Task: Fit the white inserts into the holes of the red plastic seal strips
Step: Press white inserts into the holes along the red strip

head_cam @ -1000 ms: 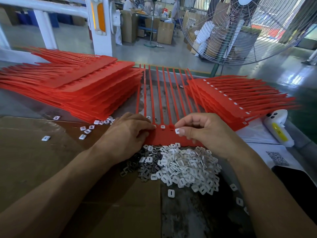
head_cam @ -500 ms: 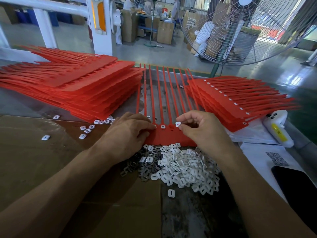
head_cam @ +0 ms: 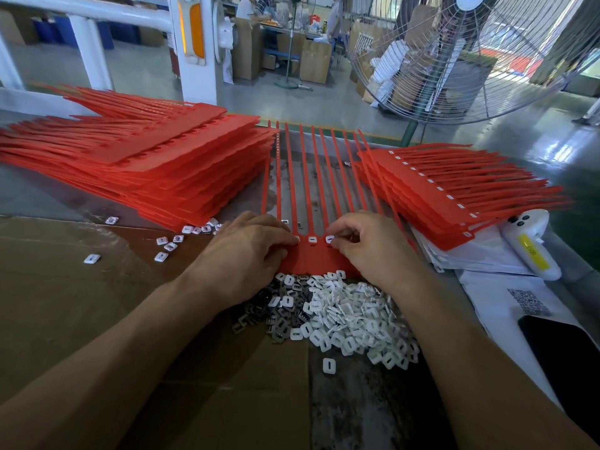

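Seal strip (head_cam: 308, 259): red, flat on the table between both hands, tails pointing away.
Left hand (head_cam: 246, 254): fingers curled, pressing the strip's left end.
Right hand (head_cam: 370, 251): fingertips pinching a white insert (head_cam: 329, 239) at a hole.
Loose inserts (head_cam: 350, 316): heaped just in front of the strip.

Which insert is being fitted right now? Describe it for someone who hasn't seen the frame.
Find the flat red seal strip between the two red stacks. Two white inserts show along its base; it is the right one, pressed at the right hand's fingertips, while its neighbour sits untouched.
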### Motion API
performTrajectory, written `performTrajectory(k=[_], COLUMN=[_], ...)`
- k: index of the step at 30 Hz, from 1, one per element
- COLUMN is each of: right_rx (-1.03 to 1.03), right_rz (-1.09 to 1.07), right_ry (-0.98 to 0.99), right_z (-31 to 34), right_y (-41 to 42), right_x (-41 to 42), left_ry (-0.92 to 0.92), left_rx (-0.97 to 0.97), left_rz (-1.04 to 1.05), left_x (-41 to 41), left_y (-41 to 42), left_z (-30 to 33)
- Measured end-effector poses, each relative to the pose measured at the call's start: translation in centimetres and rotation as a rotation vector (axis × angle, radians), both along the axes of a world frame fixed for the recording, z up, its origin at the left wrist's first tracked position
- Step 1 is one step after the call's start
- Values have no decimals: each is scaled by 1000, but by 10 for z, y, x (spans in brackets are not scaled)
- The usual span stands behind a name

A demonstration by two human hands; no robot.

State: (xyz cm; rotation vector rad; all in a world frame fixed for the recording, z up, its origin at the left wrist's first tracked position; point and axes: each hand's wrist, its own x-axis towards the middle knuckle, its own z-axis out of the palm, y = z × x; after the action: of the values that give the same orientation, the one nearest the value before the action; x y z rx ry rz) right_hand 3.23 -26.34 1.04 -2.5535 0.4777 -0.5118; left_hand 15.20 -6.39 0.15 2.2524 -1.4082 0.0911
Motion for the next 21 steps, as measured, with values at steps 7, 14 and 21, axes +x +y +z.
performTrajectory(k=[7,14,21], right_rx=[3,-2,-250], right_rz=[7,26,82], right_ry=[-1,35,161], right_z=[-2,4,9], right_y=[2,1,8], right_x=[1,-13,-13], left_ry=[-3,6,3], left_rx=[0,-5,2], left_rz=[0,2,-6], left_x=[0,0,0], left_y=[0,1,0], left_z=[-1,-1,0])
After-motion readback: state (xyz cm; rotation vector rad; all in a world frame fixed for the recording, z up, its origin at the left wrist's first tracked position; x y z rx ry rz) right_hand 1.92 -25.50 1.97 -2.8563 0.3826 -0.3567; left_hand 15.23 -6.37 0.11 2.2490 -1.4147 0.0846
